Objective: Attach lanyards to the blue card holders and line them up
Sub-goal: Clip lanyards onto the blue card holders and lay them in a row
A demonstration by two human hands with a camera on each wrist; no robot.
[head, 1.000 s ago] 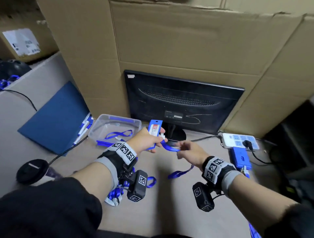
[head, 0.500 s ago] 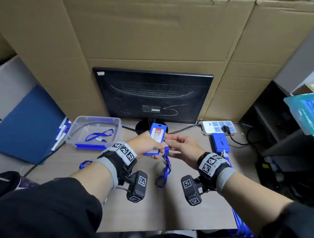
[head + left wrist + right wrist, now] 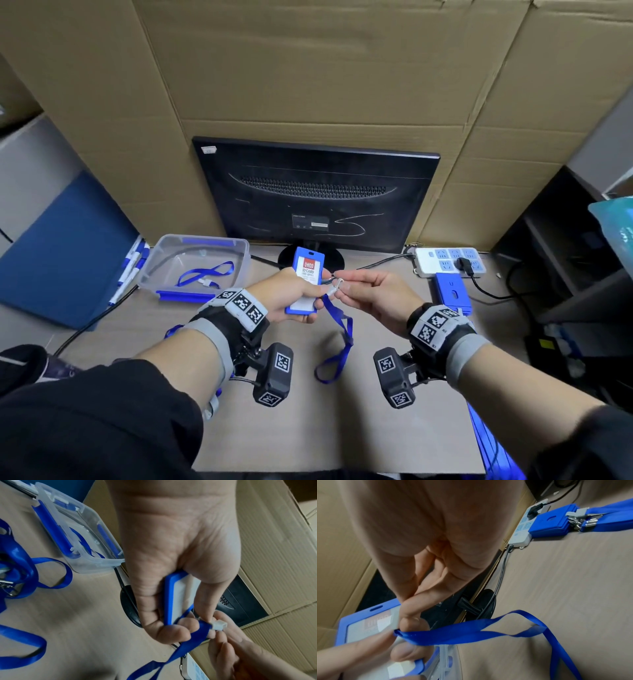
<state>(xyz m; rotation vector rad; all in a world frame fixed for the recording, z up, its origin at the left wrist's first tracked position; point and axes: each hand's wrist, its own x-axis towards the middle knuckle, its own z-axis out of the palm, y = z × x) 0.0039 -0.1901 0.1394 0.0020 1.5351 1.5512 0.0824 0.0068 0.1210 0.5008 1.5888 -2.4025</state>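
My left hand (image 3: 291, 291) grips a blue card holder (image 3: 306, 274) upright above the desk, its ID card face toward me. The same card holder (image 3: 171, 599) shows edge-on in the left wrist view. My right hand (image 3: 359, 291) pinches the white clip end (image 3: 336, 286) of a blue lanyard (image 3: 342, 329), right beside the holder. The lanyard strap (image 3: 471, 631) hangs in a loop down to the desk. A stack of blue card holders (image 3: 451, 291) with lanyards clipped on lies at the right, also in the right wrist view (image 3: 551, 523).
A clear plastic box (image 3: 198, 263) holding one blue lanyard sits at the left. A black monitor (image 3: 315, 195) stands behind, against cardboard. A white power strip (image 3: 448, 262) lies at the right rear. More lanyards (image 3: 20, 566) lie near the left forearm. A blue folder (image 3: 65, 246) leans at far left.
My right hand has come in from the right to the holder, now pinching the lanyard's clip end beside it. The head view has swung right.
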